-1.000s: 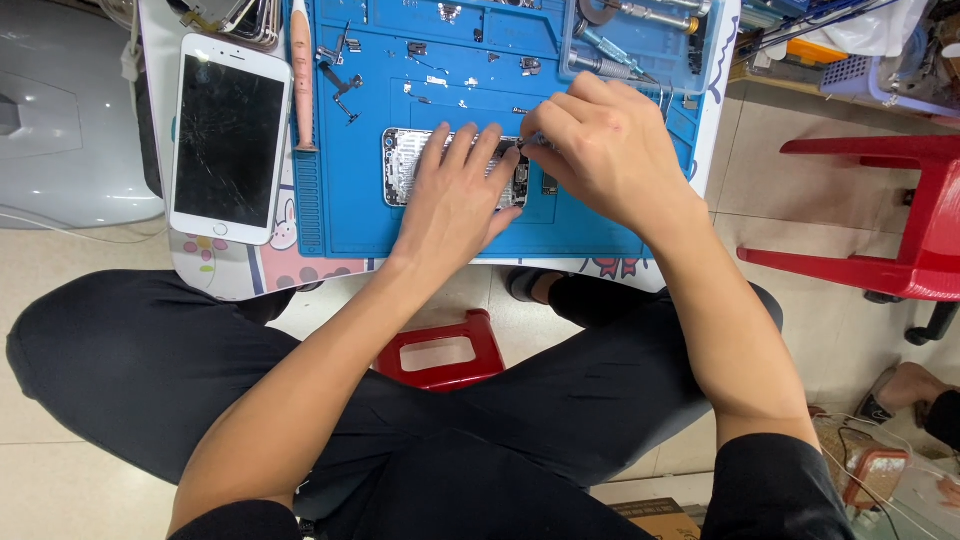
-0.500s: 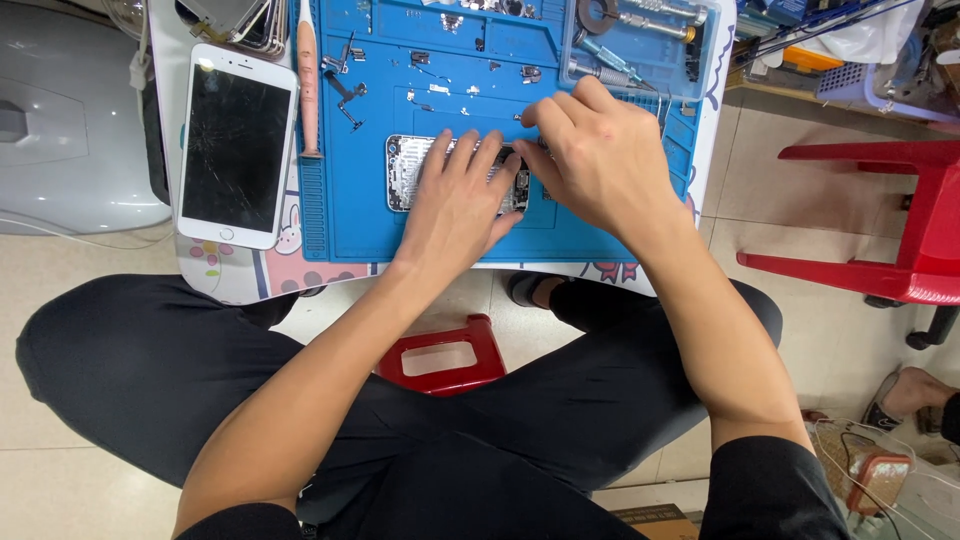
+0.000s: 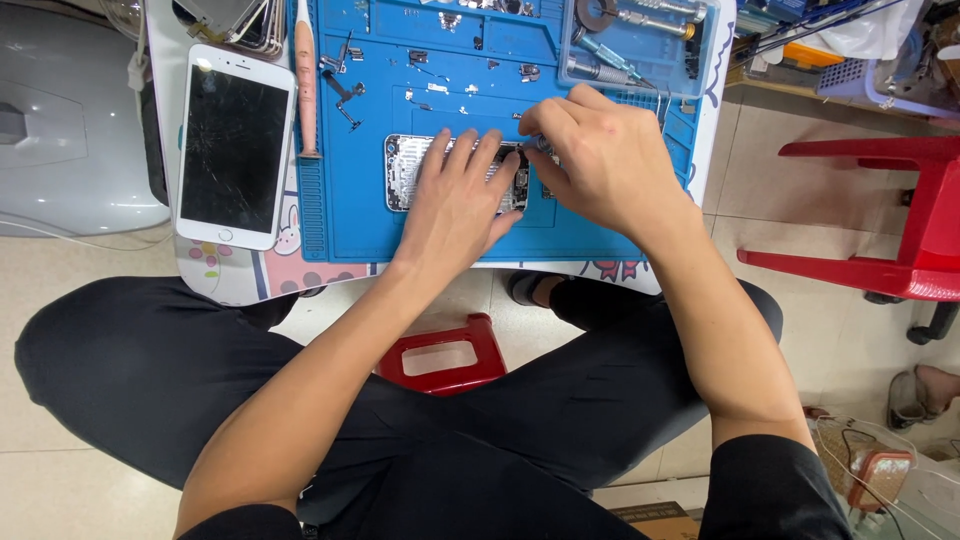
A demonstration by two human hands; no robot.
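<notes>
Farthest to the left of the grip, a white smartphone [image 3: 236,146] lies face up on the table's edge, its dark screen cracked, well apart from the work and evidently set aside. Between it and the hands, a pink-handled tool [image 3: 306,85] lies lengthwise along the left border of the blue work mat [image 3: 440,80], within reach but untouched. Small screws and brackets are scattered over the mat above the hands, probably laid out there so that they do not roll off.

The left hand [image 3: 455,205] lies flat, fingers spread and extended, palm down on the opened phone housing [image 3: 407,172]. It grasps nothing; it presses the housing against the mat, in my judgement to hold it steady under the tool.

Directly right of it and touching, the right hand [image 3: 598,160] is curled, thumb and forefinger pressed together on a slim tool [image 3: 533,145], whose tip meets the housing's right end. The tool's kind cannot be told; most of it is hidden.

Above the right hand, a clear tray [image 3: 640,40] holds further tools. Far right stands a red stool [image 3: 880,215].
</notes>
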